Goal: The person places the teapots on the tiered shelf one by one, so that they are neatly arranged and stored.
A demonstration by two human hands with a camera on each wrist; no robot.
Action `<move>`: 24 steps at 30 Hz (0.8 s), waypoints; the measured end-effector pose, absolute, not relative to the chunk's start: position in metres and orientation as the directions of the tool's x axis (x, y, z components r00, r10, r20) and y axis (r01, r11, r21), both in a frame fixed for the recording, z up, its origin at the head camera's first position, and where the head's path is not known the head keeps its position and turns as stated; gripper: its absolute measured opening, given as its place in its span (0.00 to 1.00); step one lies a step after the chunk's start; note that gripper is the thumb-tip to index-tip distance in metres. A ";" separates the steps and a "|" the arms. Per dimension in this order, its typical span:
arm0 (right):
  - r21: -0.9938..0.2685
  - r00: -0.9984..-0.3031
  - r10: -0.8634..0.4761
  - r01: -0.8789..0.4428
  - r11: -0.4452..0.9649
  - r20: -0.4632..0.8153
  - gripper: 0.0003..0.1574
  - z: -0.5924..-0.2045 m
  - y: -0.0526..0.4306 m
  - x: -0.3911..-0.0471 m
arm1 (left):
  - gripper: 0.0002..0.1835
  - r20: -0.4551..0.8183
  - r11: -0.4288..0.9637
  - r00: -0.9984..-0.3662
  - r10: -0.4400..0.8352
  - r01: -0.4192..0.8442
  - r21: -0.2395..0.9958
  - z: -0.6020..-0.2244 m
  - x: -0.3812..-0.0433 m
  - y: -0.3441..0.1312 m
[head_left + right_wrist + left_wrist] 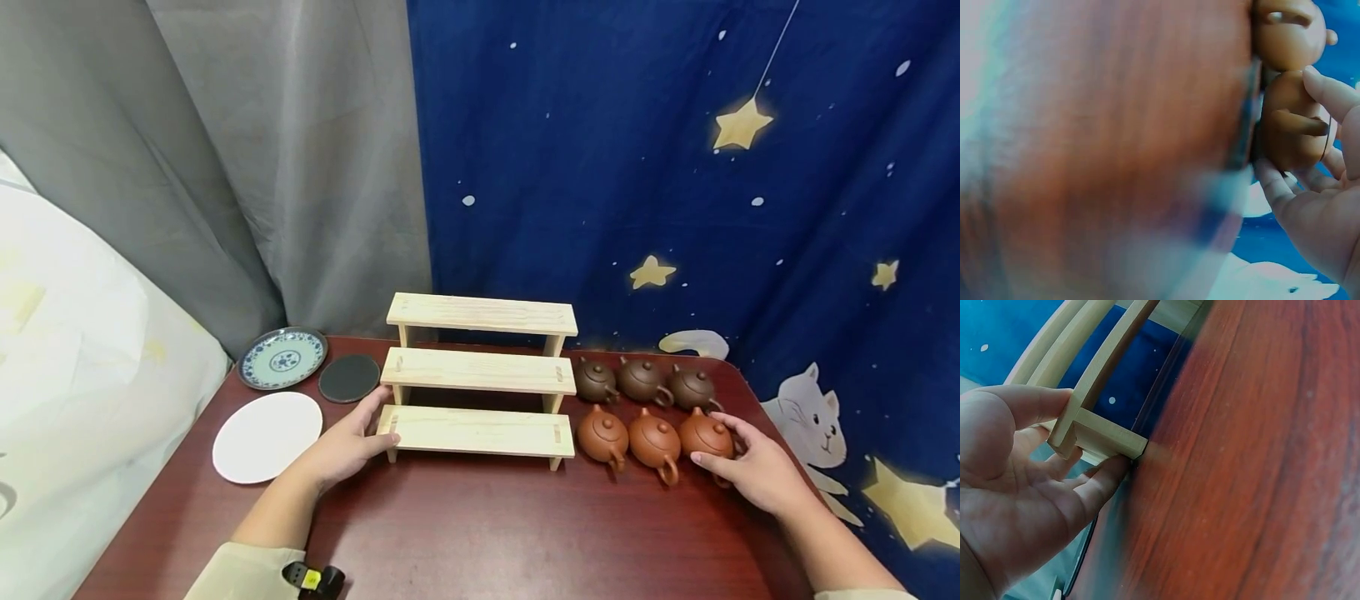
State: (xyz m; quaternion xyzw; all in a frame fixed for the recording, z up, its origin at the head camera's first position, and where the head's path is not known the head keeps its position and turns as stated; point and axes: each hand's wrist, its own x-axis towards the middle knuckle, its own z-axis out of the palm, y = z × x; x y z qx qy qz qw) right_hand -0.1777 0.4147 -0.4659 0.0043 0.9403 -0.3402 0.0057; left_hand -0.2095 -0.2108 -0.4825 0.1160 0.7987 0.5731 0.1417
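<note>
My left hand (347, 446) grips the left end of the lowest tier of a three-tier wooden stand (480, 431). In the left wrist view, the thumb presses the board's end while the other fingers (1107, 481) curl against the leg. On the right, my right hand (761, 471) holds the rightmost reddish-brown clay teapot (703, 435) from its handle side, thumb and fingers around its body. The right wrist view shows that teapot (1291, 147) between thumb and fingers. Two matching teapots, one in the middle (652, 437) and one at left (602, 435), sit beside it in a row.
Three dark brown teapots (641, 381) form a row behind the reddish ones. Left of the stand lie a blue-patterned plate (258, 367), a black round disc (349, 379) and a white oval piece (267, 437). Curtains (540, 167) hang along the table's (480, 525) back edge.
</note>
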 end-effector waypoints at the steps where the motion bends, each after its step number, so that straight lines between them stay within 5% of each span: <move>1: -0.648 -1.000 0.001 0.006 0.762 -0.008 0.57 -0.463 0.415 -0.177 | 0.49 -0.094 0.312 -0.932 0.349 0.021 0.950 -0.483 -0.209 -0.211; 10: -0.605 -0.993 -0.033 -0.093 0.791 0.110 0.55 -0.411 0.389 -0.174 | 0.49 -0.091 0.309 -0.933 0.348 0.023 0.951 -0.485 -0.209 -0.212; 24: -0.706 -0.955 -0.224 -0.296 0.643 0.196 0.52 -0.337 0.269 -0.198 | 0.50 -0.097 0.334 -0.936 0.340 0.024 0.942 -0.487 -0.209 -0.212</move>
